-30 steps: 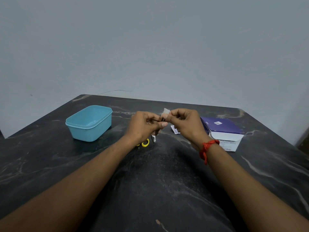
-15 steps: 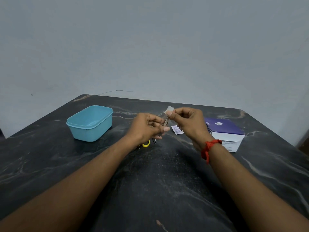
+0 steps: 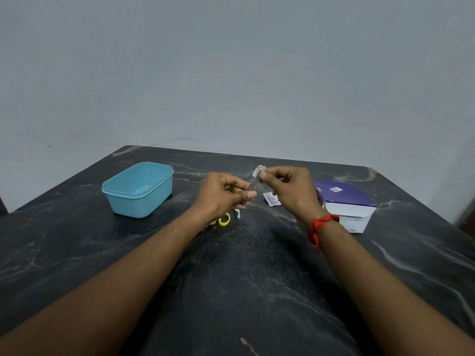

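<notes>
Above the middle of the dark table (image 3: 257, 278), my left hand (image 3: 223, 194) pinches the lower end of a thin metal tool (image 3: 253, 183) that points up and to the right. My right hand (image 3: 288, 191), with a red thread round the wrist, pinches a small white swab (image 3: 258, 170) against the tool's upper tip. The tool's lower end is hidden inside my left fingers.
A light-blue open tub (image 3: 138, 188) stands left of my hands. Yellow-handled scissors (image 3: 225, 219) lie under my left wrist. A small white sachet (image 3: 272, 199) lies between the hands, and a purple and white box (image 3: 347, 204) sits to the right.
My hands have drawn apart. The right hand has slid the white swab up along the tool to its tip, and more of the tool now shows.
</notes>
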